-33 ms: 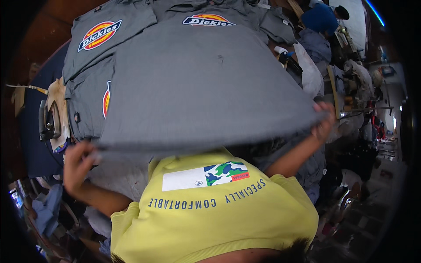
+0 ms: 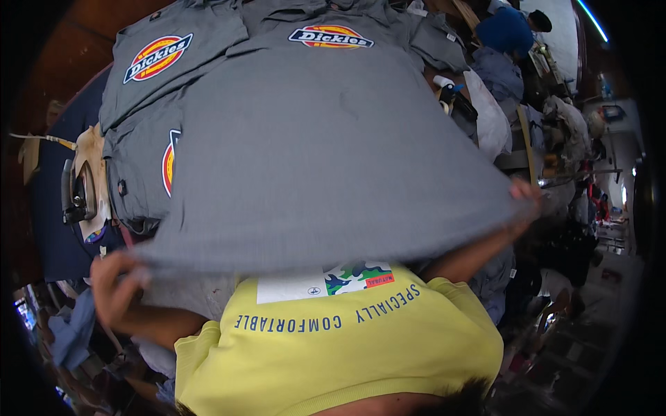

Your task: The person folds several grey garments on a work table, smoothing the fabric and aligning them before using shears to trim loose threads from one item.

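Observation:
A grey T-shirt is stretched out before me, its chest badge of red, yellow and blue at the far end. My left hand pinches the near left corner of its hem. At the opposite corner, my right hand grips the hem, its fingers partly covered by cloth and slightly blurred. Between both hands the hem hangs taut over my yellow top. Beneath and beside the left edge lie more grey T-shirts with the same kind of badge.
An iron stands on a scorched tan pad at the left, with a cord nearby. To the right are a dark spray bottle, a white plastic bag and heaped cloth. A person in a blue top is at the far right.
Both hands have spread farther apart, drawing the shirt's hem wider and nearer to my body. The left hand moved down and left, the right hand to the right. The badge shows more fully.

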